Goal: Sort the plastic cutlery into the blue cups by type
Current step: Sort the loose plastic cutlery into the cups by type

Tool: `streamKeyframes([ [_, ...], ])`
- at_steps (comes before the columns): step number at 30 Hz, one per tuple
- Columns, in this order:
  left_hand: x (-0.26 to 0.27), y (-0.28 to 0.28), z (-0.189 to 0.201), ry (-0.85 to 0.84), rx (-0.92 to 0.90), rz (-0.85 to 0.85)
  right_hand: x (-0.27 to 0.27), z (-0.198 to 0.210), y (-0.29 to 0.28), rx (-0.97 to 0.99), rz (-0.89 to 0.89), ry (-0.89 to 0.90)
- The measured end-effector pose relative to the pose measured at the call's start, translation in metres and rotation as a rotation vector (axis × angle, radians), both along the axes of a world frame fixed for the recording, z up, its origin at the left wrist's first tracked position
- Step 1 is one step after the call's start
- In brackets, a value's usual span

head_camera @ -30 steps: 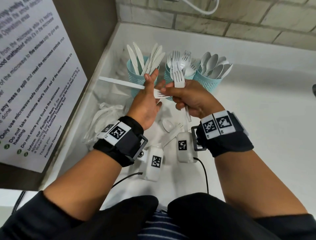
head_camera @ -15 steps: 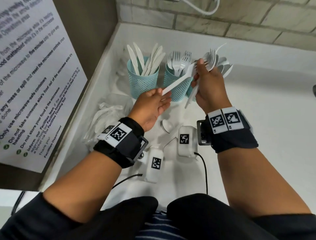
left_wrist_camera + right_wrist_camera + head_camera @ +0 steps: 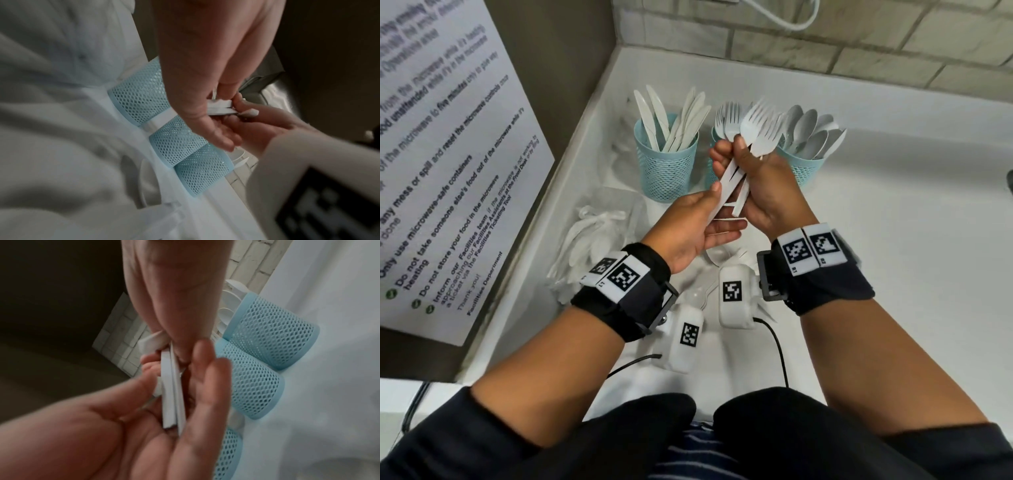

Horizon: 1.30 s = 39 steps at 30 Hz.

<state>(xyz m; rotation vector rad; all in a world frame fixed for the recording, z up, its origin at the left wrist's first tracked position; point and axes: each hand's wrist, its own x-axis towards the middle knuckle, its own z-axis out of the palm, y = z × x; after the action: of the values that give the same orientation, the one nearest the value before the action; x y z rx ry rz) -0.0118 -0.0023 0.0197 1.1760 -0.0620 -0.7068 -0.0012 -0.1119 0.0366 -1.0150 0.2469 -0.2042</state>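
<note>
Head view: right hand (image 3: 763, 185) has drawn forks (image 3: 756, 126) back toward left hand (image 3: 695, 226)

White counter (image 3: 893, 240) tucked in a corner, pale painted brick wall (image 3: 859, 37) at the back w/ a white cable (image 3: 784, 20), brown side panel (image 3: 571, 68) w/ a printed microwave-rules notice (image 3: 441, 164).

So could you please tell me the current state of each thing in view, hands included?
right hand: grips a bunch of forks
forks: held together, tines up, above the cups
left hand: open, fingers touch the fork handles
knife cup: upright, holds knives
fork cup: upright, holds forks, mostly hidden
spoon cup: upright, holds spoons
</note>
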Motion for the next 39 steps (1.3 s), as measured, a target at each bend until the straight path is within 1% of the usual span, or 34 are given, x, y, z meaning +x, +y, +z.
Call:
streamKeyframes([
  [3,-0.002,-0.001,-0.003,-0.053,0.08,-0.012,-0.001,-0.002,0.005,-0.188,0.028,0.007],
  [4,-0.002,0.0,-0.004,-0.057,0.089,-0.013,-0.002,-0.002,0.006,-0.243,0.012,0.012],
  [7,-0.005,-0.001,-0.005,-0.063,0.07,-0.046,-0.003,-0.003,0.005,-0.415,-0.139,0.009],
  [10,-0.007,-0.003,-0.004,-0.081,0.048,-0.051,0.0,-0.005,0.002,-0.761,-0.312,0.053],
  [12,-0.007,-0.003,-0.003,-0.084,0.036,-0.038,0.002,-0.005,0.0,-0.942,-0.358,0.11],
  [13,-0.008,-0.003,-0.003,-0.087,0.037,-0.031,0.003,-0.005,-0.002,-0.97,-0.354,0.15],
  [15,-0.008,-0.003,-0.002,-0.092,0.041,-0.015,0.004,-0.003,-0.005,-0.95,-0.334,0.218],
  [17,-0.006,-0.002,-0.003,-0.1,0.042,-0.01,0.005,-0.003,-0.005,-0.918,-0.339,0.237],
  [22,-0.006,-0.002,-0.002,-0.119,0.021,-0.041,0.006,-0.007,-0.003,-0.909,-0.372,0.122],
  [25,-0.006,-0.003,-0.003,-0.127,0.005,-0.017,0.004,-0.008,-0.002,-0.891,-0.377,0.046],
  [31,-0.005,-0.004,-0.003,-0.131,-0.02,0.036,-0.002,-0.01,0.008,-0.935,-0.376,-0.059],
  [36,-0.002,0.0,-0.001,-0.141,0.003,0.004,-0.001,-0.015,0.011,-0.937,-0.323,0.008],
  [39,0.001,0.003,-0.002,-0.119,0.0,-0.013,-0.002,-0.011,0.015,-0.813,-0.288,0.04],
])
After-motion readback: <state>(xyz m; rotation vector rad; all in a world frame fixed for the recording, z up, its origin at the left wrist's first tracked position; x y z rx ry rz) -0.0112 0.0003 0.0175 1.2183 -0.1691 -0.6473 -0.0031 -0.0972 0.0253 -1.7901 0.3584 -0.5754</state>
